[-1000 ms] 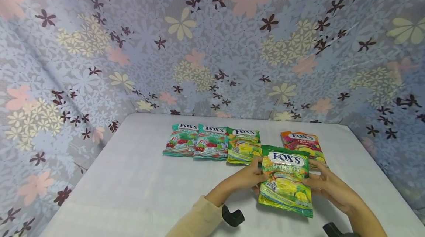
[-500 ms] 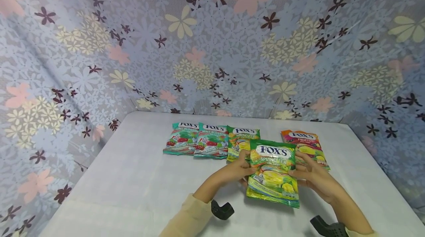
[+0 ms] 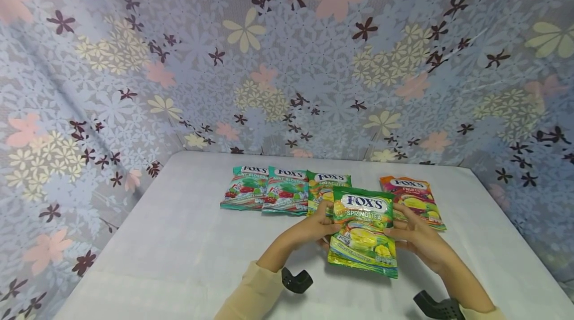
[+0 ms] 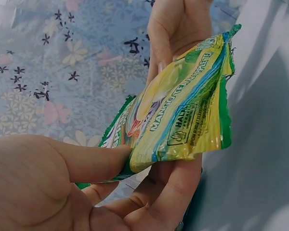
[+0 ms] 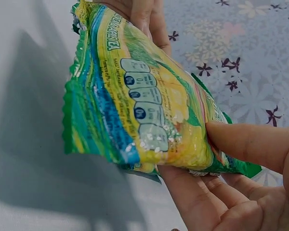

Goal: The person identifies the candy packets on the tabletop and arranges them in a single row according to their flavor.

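Observation:
A green and yellow Fox's Spring Tea candy bag is held up over the white table between both hands, its printed front facing up toward the head camera. My left hand grips its left edge, and the left wrist view shows the thumb on top with fingers curled beneath. On the opposite edge my right hand pinches the bag the same way, thumb above and fingers under it. Behind the held bag lies another Spring Tea bag, partly hidden by it.
Two teal Mint Blossom bags lie side by side at the back of the white table. A red and orange Fruits bag lies behind my right hand. Flowered cloth hangs behind the table.
Both hands have carried the Spring Tea bag leftward and slightly back over the table, mostly in the first half second. It now covers part of the other Spring Tea bag; the Fruits bag shows more.

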A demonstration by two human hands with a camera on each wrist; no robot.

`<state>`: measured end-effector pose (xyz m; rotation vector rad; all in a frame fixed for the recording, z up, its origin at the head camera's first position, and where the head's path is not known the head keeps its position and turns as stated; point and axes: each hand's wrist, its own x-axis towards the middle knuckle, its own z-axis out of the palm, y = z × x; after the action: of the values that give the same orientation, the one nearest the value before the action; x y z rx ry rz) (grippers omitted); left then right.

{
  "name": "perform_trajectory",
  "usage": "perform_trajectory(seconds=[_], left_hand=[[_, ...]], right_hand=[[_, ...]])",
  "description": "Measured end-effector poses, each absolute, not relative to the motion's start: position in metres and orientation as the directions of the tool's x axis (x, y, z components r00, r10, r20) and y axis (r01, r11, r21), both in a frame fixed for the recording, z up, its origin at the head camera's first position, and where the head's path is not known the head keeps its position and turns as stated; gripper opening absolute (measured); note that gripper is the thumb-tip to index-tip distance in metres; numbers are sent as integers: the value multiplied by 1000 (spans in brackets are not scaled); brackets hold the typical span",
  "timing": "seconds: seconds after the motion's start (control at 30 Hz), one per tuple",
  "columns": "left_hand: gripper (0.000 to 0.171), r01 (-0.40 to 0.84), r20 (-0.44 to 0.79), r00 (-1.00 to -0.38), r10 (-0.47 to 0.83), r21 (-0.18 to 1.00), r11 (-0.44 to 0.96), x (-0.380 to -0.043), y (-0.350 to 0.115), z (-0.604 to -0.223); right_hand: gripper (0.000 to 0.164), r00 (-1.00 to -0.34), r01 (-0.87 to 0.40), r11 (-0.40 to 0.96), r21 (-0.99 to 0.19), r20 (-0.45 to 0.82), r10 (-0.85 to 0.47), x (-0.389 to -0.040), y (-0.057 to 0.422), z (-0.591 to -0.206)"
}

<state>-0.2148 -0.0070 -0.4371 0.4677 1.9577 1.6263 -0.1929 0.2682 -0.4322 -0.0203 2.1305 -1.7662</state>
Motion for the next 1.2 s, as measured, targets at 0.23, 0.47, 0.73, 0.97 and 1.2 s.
perform_trajectory(seconds=[0.23,0.47,0.73,0.97,1.2], left_hand=[[56,-60,-181,-802,570,973,224,-218,-4,-441],[55,-62,-182,-807,562,972,225,-220,-1,-441],[52,-69,-172,-830,530,976,207,-227,12,-449],[53,-50,-160,-877,452,968,246,-239,31,-450],[62,-24,-146,-907,395,954,297,-248,41,-448]], right_hand=[[88,-933,225,166,-960,-262,-247,-195,269,-434],[91,-934,224,188,-956,-265,-239,-195,271,-436],[85,-952,224,169,-960,-252,-172,-200,274,-444],[82,-960,253,135,-958,-266,-87,-211,280,-447],[75,-971,227,124,-966,-235,-46,-225,287,-445]])
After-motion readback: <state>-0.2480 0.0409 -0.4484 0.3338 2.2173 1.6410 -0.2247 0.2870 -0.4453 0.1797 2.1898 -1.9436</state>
